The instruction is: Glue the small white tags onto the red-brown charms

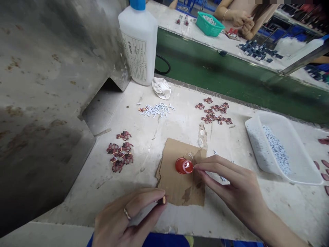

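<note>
My left hand [131, 216], with a ring on one finger, pinches a small dark brown figure [162, 200] with a tan patch, at the lower edge of a cardboard piece [174, 192]. On that cardboard sits a small red cup [181, 165] with a shiny clear rim. The fingertips of my right hand [231, 185] are pinched together at the cup's right side; a tiny pale piece seems to be between them, too small to make out. Reddish-brown horse-like figures [120, 151] lie in a group to the left, and small pale blue pieces [157, 109] are heaped farther back.
A metal housing [51, 103] fills the left. Behind stand a white bottle [138, 44] and crumpled white cloth [161, 88]. More brown figures [216, 109] lie back right, near a plastic tub [295, 151]. Beyond the green divider [205, 65], a person's hands [244, 24] work near a green basket [209, 25].
</note>
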Demonstrator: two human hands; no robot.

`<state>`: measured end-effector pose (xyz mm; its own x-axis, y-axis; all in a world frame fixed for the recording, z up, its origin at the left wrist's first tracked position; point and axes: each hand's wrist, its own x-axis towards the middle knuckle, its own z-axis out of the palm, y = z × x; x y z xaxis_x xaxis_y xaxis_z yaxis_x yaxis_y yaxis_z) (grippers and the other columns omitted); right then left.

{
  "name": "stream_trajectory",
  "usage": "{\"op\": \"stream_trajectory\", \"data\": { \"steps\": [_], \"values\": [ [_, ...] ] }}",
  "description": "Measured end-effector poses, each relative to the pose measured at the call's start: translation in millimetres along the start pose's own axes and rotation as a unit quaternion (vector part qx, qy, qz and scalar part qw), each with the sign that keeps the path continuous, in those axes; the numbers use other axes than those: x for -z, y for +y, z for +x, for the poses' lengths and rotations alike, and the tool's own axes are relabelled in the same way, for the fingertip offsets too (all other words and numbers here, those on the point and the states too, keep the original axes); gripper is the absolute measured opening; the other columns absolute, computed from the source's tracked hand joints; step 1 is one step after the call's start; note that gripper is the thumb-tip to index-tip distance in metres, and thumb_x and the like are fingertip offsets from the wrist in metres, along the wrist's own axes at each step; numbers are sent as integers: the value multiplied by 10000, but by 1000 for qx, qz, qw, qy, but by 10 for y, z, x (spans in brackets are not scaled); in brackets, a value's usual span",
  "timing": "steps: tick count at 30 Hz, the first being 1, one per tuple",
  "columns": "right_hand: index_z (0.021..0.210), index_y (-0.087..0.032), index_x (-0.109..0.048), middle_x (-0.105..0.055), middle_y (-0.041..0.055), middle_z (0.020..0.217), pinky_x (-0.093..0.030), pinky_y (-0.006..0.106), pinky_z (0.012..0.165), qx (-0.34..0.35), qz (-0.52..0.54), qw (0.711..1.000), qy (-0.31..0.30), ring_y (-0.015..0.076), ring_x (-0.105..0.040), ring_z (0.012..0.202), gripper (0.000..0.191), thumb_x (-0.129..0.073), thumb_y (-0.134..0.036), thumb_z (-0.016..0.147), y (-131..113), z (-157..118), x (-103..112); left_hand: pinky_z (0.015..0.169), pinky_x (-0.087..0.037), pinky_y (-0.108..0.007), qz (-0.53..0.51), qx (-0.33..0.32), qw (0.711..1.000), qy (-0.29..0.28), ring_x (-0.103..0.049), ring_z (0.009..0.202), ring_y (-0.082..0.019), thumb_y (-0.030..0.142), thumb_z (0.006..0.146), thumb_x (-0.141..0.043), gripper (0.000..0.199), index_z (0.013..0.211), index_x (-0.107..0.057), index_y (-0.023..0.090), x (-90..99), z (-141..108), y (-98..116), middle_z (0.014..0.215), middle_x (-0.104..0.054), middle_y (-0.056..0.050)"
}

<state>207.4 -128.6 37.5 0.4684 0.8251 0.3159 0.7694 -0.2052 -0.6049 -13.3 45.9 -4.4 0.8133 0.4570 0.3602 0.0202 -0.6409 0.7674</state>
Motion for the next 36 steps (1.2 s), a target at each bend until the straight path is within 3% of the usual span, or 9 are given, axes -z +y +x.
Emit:
{"op": "stream_trajectory", "data": {
  "steps": [4,7,12,16,21,26,30,36],
  "values": [
    [1070,-340,-838,-907,-13,926,-753,252,694,3,-1,1000,-3,201,-883,742,250,-758,-108,1024,24,-3,-1,1055,-564,27,2,-28,999,37,-888,830,-18,372,1197,-699,115,1210,-771,284,-30,55,3,1038,-926,103],
    [1083,-370,-837,-916,-20,944,-774,284,699,-1,4,1000,11,224,-896,757,275,-763,-115,1012,8,-18,13,1017,-597,14,-15,-26,999,30,-886,827,-26,380,1207,-676,124,1191,-756,287,-75,77,7,1004,-916,98],
    [1141,-428,-843,-923,-29,934,-795,322,659,-34,58,996,51,253,-905,751,356,-745,-120,991,-199,-128,8,1024,-602,8,-72,-34,996,39,-880,864,-32,274,1186,-696,66,1181,-761,266,-184,104,67,1003,-891,72],
    [1141,-451,-826,-954,-35,985,-815,356,619,-56,137,988,38,301,-945,837,325,-762,-191,957,-404,-225,-107,1018,-594,19,-93,-19,995,28,-889,865,-36,312,1183,-711,61,1187,-758,274,-260,122,116,1014,-907,79],
    [1107,-456,-808,-963,-79,1003,-808,315,630,-76,185,979,36,279,-955,850,305,-788,-197,947,-460,-241,-244,980,-637,-9,-105,1,992,70,-891,832,-54,389,1201,-678,142,1163,-784,302,-322,63,95,997,-909,88],
    [1157,-431,-812,-958,-79,1046,-793,237,692,-59,179,982,21,234,-954,893,350,-777,-129,985,-432,-238,-236,1024,-611,-3,-108,-32,993,43,-894,865,-50,301,1174,-728,66,1176,-777,257,-271,62,78,1016,-908,69],
    [1202,-422,-811,-954,-72,1068,-790,212,741,-48,169,985,1,226,-954,920,337,-773,-148,1011,-427,-247,-234,1019,-618,-9,-80,-23,996,33,-898,869,-56,331,1186,-709,84,1184,-763,267,-230,132,107,1033,-918,62],
    [1239,-492,-822,-961,-94,1065,-787,227,694,-55,190,980,0,220,-937,782,368,-753,-206,1018,-409,-191,-298,1072,-606,-22,-27,-40,999,24,-901,910,-48,247,1189,-688,83,1205,-769,255,-153,104,103,1071,-922,67]
  ]
}}
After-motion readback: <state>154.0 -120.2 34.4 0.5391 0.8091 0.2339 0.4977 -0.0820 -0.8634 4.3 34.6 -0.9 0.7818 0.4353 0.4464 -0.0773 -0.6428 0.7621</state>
